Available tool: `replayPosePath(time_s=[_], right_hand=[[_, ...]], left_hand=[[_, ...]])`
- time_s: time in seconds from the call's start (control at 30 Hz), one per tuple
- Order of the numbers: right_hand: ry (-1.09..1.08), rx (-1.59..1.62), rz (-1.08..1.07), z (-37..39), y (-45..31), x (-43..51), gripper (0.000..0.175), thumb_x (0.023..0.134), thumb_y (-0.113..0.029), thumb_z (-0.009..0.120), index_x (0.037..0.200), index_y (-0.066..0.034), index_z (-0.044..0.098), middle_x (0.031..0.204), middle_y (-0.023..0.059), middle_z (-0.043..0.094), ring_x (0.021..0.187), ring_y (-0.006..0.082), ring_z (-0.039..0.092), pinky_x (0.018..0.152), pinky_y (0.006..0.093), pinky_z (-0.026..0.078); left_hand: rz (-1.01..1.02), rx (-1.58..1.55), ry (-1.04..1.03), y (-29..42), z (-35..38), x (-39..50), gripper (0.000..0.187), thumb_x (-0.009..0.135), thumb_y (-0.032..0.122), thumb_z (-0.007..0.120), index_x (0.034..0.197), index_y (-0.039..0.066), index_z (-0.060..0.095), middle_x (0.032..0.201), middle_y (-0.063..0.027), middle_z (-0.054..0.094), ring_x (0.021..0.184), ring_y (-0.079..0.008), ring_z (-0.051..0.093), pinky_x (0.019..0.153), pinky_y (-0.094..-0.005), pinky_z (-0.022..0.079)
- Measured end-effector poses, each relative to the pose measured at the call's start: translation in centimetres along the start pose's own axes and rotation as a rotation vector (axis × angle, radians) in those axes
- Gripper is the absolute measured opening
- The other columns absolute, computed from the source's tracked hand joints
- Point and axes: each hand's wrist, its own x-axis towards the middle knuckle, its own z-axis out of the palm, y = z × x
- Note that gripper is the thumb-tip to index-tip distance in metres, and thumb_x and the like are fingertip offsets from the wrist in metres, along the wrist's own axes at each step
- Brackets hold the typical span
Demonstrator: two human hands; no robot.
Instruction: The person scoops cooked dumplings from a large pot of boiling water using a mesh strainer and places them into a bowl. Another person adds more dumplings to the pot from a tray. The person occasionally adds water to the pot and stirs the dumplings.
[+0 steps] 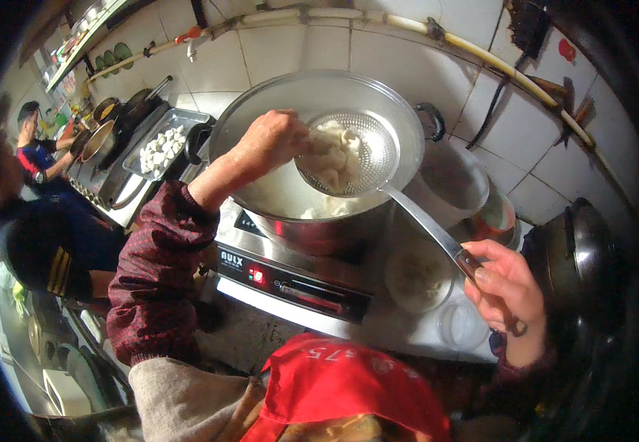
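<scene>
My right hand [504, 293] grips the wooden-backed handle of a perforated metal strainer ladle [383, 149]. Its bowl is held over a wide, deep metal pot [319, 83], inside the rim. Pale dumplings [339, 146] lie in the left part of the ladle. Over that left edge my left hand [275, 135] reaches with bent fingers; the fingertips are at the dumplings, too blurred to show if one is pinched. Cloudy liquid and more pale pieces [341, 209] show lower in the pot. It stands on an induction cooker [292, 287] with a lit red display.
Left of the pot, a metal tray [187, 116] holds several raw dumplings. At right are a white tub [455, 177], a bowl [419, 279], a clear container [463, 325] and a dark pan [579, 265]. A person [37, 149] handles a pan far left; another person's dark sleeve [59, 271] is nearer.
</scene>
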Motion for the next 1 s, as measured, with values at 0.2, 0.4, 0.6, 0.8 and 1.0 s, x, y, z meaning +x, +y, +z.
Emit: replayPosePath(time_s=[0.2, 0.4, 0.6, 0.8, 1.0], right_hand=[[0.005, 0.007, -0.041, -1.6, -0.7, -1.1, 0.038, 0.092, -0.011, 0.05, 0.128, -0.0052, 0.04, 0.073, 0.0108, 0.056, 0.037, 0.0078, 0.045, 0.028, 0.0218, 0.034], [0.059, -0.138, 0.04, -1.8, -3.4, 1.0, 0.037, 0.092, -0.012, 0.052, 0.127, -0.0063, 0.042, 0.071, 0.0101, 0.056, 0.036, 0.0086, 0.044, 0.028, 0.023, 0.034], [0.04, -0.357, 0.17, 1.1, -5.9, 5.2, 0.034, 0.091, -0.013, 0.053, 0.122, -0.0032, 0.043, 0.07, 0.0086, 0.055, 0.036, 0.0088, 0.044, 0.029, 0.0239, 0.034], [0.129, -0.739, 0.278, 6.1, -7.4, 6.7, 0.033, 0.087, -0.006, 0.051, 0.119, -0.0006, 0.046, 0.064, 0.0049, 0.052, 0.036, 0.0071, 0.043, 0.031, 0.0229, 0.034], [0.369, -0.689, 0.025, 9.6, -6.5, 9.9, 0.032, 0.088, -0.009, 0.051, 0.118, -0.0012, 0.045, 0.063, 0.0049, 0.05, 0.034, 0.0079, 0.039, 0.03, 0.0248, 0.031]], left_hand=[[-0.044, -0.008, 0.063, 3.2, -2.5, 2.9, 0.019, 0.078, 0.02, 0.065, 0.088, 0.004, 0.067, 0.084, -0.0152, 0.062, 0.078, -0.0326, 0.061, 0.069, -0.0381, 0.049], [-0.02, -0.419, 0.363, 9.1, -4.9, -3.0, 0.009, 0.075, 0.004, 0.068, 0.082, 0.002, 0.064, 0.074, -0.0096, 0.058, 0.06, -0.0188, 0.057, 0.056, -0.0286, 0.046], [0.431, -0.823, -0.085, 13.8, 1.4, -10.2, 0.013, 0.071, 0.005, 0.06, 0.082, -0.001, 0.054, 0.073, -0.014, 0.047, 0.071, -0.0331, 0.052, 0.062, -0.0415, 0.044], [0.3, -1.024, -0.132, 11.1, 5.9, -15.0, 0.012, 0.083, 0.008, 0.061, 0.09, -0.002, 0.059, 0.078, -0.0139, 0.056, 0.074, -0.0309, 0.056, 0.065, -0.0404, 0.045], [0.095, -1.171, -0.174, 7.7, 7.7, -17.7, 0.009, 0.086, 0.008, 0.06, 0.086, 0.0, 0.06, 0.078, -0.0119, 0.059, 0.073, -0.0279, 0.059, 0.064, -0.0362, 0.046]])
